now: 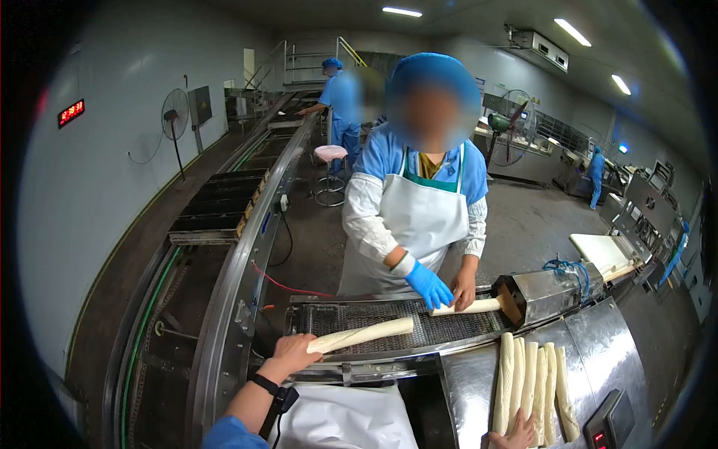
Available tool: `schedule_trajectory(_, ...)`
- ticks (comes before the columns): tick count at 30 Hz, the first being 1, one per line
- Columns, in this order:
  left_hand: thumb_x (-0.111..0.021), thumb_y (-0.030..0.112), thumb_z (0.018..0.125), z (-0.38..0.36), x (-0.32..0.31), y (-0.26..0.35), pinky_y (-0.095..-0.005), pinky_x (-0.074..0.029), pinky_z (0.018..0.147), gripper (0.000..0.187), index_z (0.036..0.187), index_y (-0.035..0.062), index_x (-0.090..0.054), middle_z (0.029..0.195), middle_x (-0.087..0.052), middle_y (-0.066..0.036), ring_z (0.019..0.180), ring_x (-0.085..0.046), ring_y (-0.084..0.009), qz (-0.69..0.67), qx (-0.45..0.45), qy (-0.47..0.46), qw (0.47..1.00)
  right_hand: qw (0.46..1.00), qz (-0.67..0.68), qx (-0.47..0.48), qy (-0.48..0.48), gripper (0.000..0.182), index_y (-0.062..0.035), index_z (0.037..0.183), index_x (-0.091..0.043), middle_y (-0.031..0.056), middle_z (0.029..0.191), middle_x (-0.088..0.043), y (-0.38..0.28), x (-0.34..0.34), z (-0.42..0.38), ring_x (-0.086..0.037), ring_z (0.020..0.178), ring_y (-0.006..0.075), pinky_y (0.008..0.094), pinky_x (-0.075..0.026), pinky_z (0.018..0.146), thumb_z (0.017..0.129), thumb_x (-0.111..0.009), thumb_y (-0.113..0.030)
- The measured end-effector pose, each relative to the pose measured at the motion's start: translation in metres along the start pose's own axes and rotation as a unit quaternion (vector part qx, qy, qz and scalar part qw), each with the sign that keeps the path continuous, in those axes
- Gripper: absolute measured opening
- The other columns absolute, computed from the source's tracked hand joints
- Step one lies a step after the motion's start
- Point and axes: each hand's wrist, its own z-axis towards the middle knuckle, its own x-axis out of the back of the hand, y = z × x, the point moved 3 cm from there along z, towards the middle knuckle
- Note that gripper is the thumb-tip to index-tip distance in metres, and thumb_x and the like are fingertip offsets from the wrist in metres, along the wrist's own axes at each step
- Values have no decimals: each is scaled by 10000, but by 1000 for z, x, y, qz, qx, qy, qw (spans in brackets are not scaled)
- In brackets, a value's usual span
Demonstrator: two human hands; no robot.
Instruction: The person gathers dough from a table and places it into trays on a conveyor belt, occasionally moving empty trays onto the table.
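My left hand (294,355) is closed around the near end of a long pale dough roll (366,334), which lies slantwise over the mesh conveyor (321,318). On the steel table to the right, several similar dough rolls (529,378) lie side by side, pointing away from me. My right hand (514,434) rests at their near ends with its fingers spread, partly cut off by the frame's lower edge. Across the conveyor, a co-worker's gloved hand (430,285) and bare hand (464,288) touch another dough roll (485,305) beside a metal machine housing (550,292).
A small scale with a red display (612,420) stands at the right edge of the steel table (598,344). Left of me runs a long conveyor line (224,322) carrying dark trays (221,202). White sheeting (344,419) hangs below my left arm. Other people work farther back.
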Motion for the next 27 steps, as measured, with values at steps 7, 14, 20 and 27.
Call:
schedule_trajectory(7,-582,333,907,-19,-45,-5,-320,-496,532,370,1043,-1,-667,713,-627,-81,587,-593,-176,-746,258,-215,576,1000,-25,-9,8,1032,-265,1555,-283,244,1586,-212,1,-14,2,-365,1352,465,618,-328,1051,705,-695,-678)
schedule_trajectory(14,-586,381,928,57,99,-34,-279,-508,538,322,998,70,-635,782,-640,-35,622,-610,-140,-846,114,144,500,999,-33,5,0,1053,-266,1574,-213,228,1618,-106,5,-14,5,-392,1326,483,650,-343,1017,730,-656,-714)
schedule_trajectory(20,-629,339,945,66,216,-41,-299,-511,728,333,1104,49,-594,903,-634,-47,815,-626,-145,-666,-4,429,610,999,-37,-16,-19,1044,-272,1577,-191,250,1606,-128,1,-10,8,-397,1321,491,671,-349,1002,746,-639,-719)
schedule_trajectory(27,-649,424,930,56,182,-160,-405,-411,1026,598,1339,30,-463,1298,-539,-131,1251,-477,-272,-714,134,360,586,998,-35,-49,-3,1042,-316,1572,-192,242,1599,-156,8,-26,13,-375,1317,534,708,-367,943,732,-631,-751)
